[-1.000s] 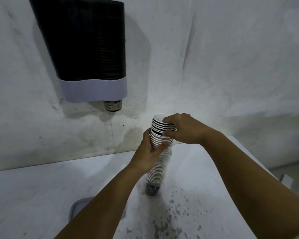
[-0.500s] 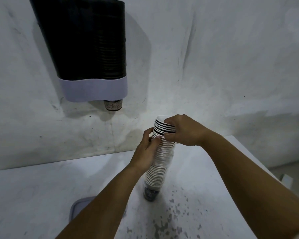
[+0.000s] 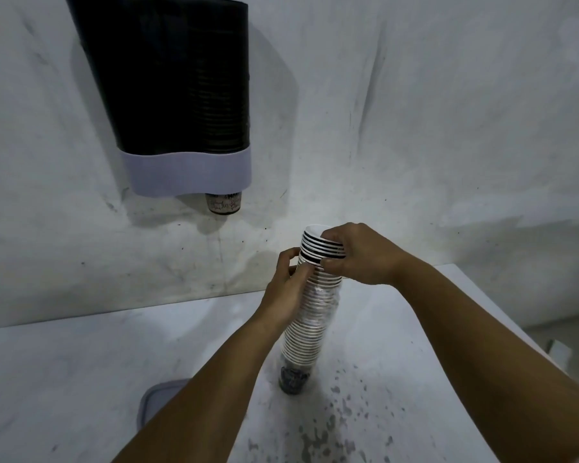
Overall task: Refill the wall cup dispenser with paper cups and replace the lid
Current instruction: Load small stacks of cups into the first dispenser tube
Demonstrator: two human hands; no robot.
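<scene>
A tall stack of paper cups (image 3: 306,332), partly in a clear plastic sleeve, stands tilted on the white table (image 3: 81,379). My right hand (image 3: 358,255) grips the top several cups of the stack. Just below them, my left hand (image 3: 286,289) holds the stack's left side, pinching the sleeve. The dark wall cup dispenser (image 3: 181,88) with a pale lilac base hangs at upper left, and one cup's bottom (image 3: 223,203) pokes out under it. The grey lid (image 3: 157,402) lies flat on the table, partly hidden behind my left forearm.
A stained white wall rises behind the table. Dark speckles mark the table near the stack's foot. The table's right edge runs diagonally at right, with floor and a small white object (image 3: 557,350) beyond it.
The top of the stack has risen slightly with my right hand. My left hand's grip has loosened and slid on the sleeve, exposing more cup rims at the top.
</scene>
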